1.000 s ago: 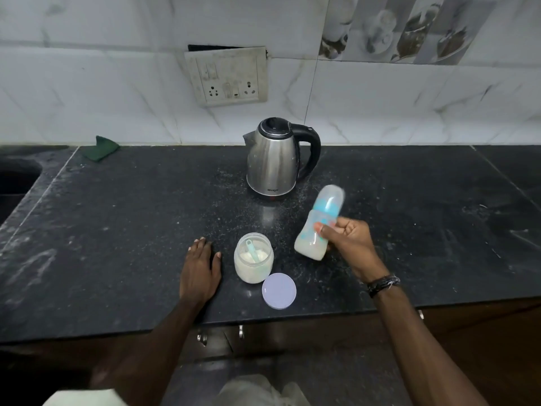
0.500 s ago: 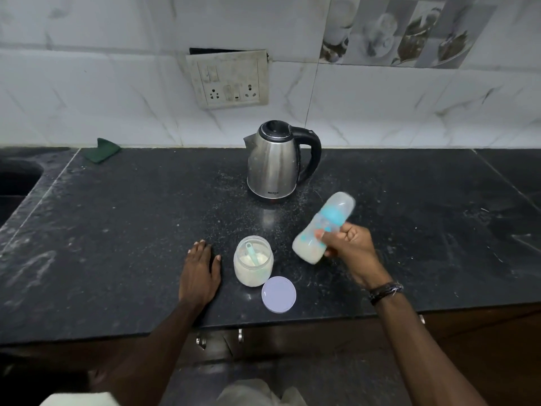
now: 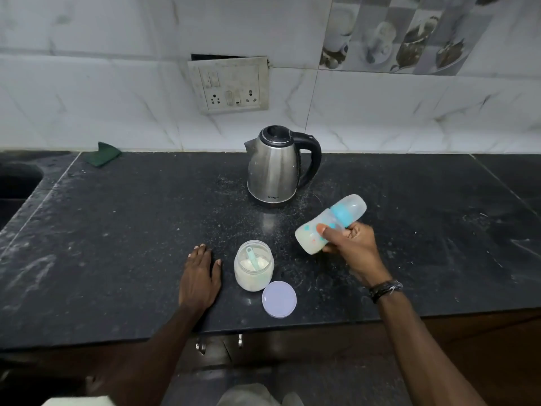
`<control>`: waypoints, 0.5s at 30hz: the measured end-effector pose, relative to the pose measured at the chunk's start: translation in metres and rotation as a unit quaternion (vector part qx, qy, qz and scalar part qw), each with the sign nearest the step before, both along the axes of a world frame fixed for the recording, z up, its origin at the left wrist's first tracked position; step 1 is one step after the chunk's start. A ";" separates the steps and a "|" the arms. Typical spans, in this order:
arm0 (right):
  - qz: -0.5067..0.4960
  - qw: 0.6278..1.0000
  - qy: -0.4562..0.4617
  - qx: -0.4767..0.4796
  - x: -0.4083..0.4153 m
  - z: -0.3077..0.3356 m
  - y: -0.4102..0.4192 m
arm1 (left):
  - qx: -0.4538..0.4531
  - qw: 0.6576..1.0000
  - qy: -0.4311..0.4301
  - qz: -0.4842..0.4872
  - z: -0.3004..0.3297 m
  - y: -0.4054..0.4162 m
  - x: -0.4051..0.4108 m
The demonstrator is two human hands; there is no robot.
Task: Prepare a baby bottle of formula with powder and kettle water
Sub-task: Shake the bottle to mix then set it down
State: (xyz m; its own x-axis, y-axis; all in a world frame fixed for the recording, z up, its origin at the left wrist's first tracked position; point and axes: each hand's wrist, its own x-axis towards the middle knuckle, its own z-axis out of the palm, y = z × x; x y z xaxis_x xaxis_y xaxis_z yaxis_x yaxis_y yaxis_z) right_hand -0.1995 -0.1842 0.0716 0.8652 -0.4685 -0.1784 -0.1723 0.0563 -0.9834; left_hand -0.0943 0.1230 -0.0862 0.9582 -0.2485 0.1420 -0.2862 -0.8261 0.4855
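Head view, the only one I have. My right hand (image 3: 349, 244) is wrapped around the baby bottle (image 3: 328, 227), fingers closed on its middle, thumb across the front. The bottle hangs above the counter (image 3: 117, 230), tilted steeply, its capped end pointing up and away to the right, its base down toward the left. The body is translucent with teal and orange marks, a teal collar sits under a clear dome cap, and pale milky liquid pools at the low end.

Just left of the grip and a little nearer to me stands the open powder jar (image 3: 254, 269), whitish powder inside and a teal scoop (image 3: 253, 257) leaning in it. Its lilac lid (image 3: 279, 299) lies flat on the counter, touching or almost touching the jar's base. Beyond the grip, up and left, the steel kettle (image 3: 273, 168) stands upright, lid shut, black handle turned toward the bottle's side. Spilled specks dust the counter between kettle and jar.

My left hand (image 3: 199, 278) lies flat, palm down, on the counter just beside the jar, holding nothing. A green cloth (image 3: 103, 154) sits far off by the wall.
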 end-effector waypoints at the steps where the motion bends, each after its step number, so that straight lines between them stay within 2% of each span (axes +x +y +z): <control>1: 0.008 1.000 0.010 0.000 0.001 0.000 0.000 | 0.000 1.000 0.001 0.000 -0.001 0.000 0.000; 3: 0.038 0.999 0.022 -0.004 0.000 0.001 -0.001 | -0.002 1.000 -0.001 0.002 -0.001 0.002 -0.001; 7: -0.010 1.000 0.005 -0.006 0.003 0.002 -0.003 | -0.001 1.000 0.002 0.002 0.000 0.001 -0.001; 10: 0.040 0.998 0.033 -0.033 0.001 0.002 0.001 | -0.003 1.000 -0.001 0.000 -0.001 0.001 0.000; 13: -0.019 0.999 0.015 -0.024 0.002 -0.003 0.000 | -0.002 1.000 0.000 0.001 -0.001 0.001 0.001; 15: 0.007 0.998 0.032 -0.048 0.001 -0.004 -0.001 | 0.000 1.000 0.003 0.001 -0.003 0.001 -0.001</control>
State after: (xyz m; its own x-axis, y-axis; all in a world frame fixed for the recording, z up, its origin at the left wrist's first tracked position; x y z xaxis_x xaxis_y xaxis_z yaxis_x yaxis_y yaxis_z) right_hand -0.1981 -0.1849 0.0678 0.8603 -0.4738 -0.1881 -0.2347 -0.0406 -0.9712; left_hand -0.0948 0.1245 -0.0889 0.9597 -0.2456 0.1369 -0.2811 -0.8264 0.4879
